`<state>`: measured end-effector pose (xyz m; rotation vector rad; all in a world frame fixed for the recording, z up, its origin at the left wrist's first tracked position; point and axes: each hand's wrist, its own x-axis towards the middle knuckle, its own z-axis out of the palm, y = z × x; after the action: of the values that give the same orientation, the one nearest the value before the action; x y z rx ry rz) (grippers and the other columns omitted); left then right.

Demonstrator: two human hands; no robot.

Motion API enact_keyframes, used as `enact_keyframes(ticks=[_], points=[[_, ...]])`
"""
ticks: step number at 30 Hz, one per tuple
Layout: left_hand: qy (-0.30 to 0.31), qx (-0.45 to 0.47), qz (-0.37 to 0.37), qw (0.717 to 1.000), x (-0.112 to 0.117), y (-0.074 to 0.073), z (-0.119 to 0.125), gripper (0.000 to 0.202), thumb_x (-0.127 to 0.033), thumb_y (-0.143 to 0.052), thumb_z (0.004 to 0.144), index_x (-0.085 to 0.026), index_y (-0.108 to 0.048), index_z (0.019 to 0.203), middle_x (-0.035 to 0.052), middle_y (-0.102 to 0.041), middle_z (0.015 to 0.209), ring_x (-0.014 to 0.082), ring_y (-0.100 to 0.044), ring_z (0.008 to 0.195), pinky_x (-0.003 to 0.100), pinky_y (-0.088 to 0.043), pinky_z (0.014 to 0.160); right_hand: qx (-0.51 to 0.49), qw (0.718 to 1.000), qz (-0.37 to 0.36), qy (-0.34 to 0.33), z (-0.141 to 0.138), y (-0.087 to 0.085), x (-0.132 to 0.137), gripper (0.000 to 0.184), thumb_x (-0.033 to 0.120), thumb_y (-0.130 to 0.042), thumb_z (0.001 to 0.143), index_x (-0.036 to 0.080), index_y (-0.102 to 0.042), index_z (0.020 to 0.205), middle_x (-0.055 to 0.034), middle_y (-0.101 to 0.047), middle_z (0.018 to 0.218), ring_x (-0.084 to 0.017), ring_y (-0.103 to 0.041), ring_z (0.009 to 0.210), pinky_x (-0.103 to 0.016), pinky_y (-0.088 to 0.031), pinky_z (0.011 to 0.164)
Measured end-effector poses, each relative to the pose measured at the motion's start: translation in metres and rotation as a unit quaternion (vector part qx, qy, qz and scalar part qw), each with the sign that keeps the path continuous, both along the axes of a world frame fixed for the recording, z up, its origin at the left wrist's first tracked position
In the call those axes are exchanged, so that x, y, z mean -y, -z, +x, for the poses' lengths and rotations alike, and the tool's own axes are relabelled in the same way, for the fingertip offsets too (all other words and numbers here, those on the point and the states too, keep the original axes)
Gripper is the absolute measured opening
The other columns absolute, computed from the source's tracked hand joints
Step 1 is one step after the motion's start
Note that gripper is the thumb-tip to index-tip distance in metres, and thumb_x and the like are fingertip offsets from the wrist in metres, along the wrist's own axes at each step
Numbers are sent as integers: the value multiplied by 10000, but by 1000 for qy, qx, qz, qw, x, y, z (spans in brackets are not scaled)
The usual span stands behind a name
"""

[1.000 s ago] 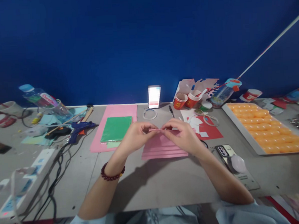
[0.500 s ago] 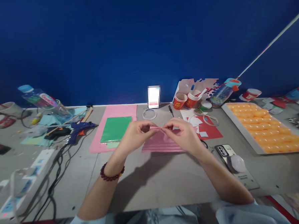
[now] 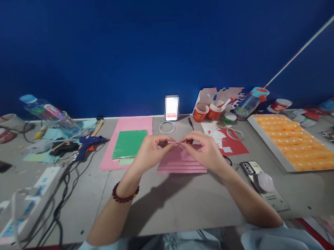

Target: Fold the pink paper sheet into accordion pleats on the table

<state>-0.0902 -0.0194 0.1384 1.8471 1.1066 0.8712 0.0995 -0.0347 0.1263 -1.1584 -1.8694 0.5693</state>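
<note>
A pink sheet of paper (image 3: 181, 163) with several parallel creases hangs between my hands at the middle of the table. My left hand (image 3: 154, 150) pinches its top edge between thumb and fingers. Close beside it, my right hand (image 3: 200, 149) pinches the same edge, and the two thumb tips nearly meet. The paper's lower part slopes toward me over the tabletop. A green paper pack (image 3: 130, 143) lies on a larger pink sheet (image 3: 109, 161), left of my left hand.
A glue gun (image 3: 86, 144), cables and a power strip (image 3: 28, 207) lie left. Behind my hands are a tape roll (image 3: 167, 127) and a lit phone (image 3: 171, 109). Paper cups (image 3: 201, 112), red paper (image 3: 238, 145), another phone (image 3: 265, 187) and a tray of orange balloon-like pieces (image 3: 289, 167) stand or lie right.
The pink paper's lower edge has tipped slightly lower and toward me, spreading its creases a little. Both hands keep their pinch in nearly the same place.
</note>
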Motion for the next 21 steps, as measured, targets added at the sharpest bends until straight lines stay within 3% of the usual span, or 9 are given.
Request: enact_keyframes(ticks=[4, 11, 21], points=[[8, -1, 4, 1000, 0, 1, -1, 274, -415, -591, 844, -180, -732, 833, 36, -726, 787, 146, -621, 714, 239, -462, 619, -9, 1000, -4, -14, -1, 1, -2, 87, 243, -593, 849, 219, -677, 839, -30, -658, 782, -172, -602, 743, -298, -464, 666], [5, -5, -4, 1000, 0, 1, 0, 254, -386, -608, 836, -177, -729, 760, 26, -719, 720, 132, -609, 657, 226, -453, 588, -21, 1000, -7, -7, -3, -1, 0, 104, 224, -598, 833, 210, -653, 745, -23, -645, 722, -168, -596, 698, -293, -463, 642], [10, 24, -25, 999, -2, 3, 0, 239, -388, -620, 836, -195, -754, 881, 34, -733, 769, 135, -631, 684, 226, -480, 592, -15, 1000, -5, 11, -1, -3, 2, 89, 214, -607, 826, 209, -645, 746, -21, -636, 726, -164, -580, 703, -287, -455, 639]])
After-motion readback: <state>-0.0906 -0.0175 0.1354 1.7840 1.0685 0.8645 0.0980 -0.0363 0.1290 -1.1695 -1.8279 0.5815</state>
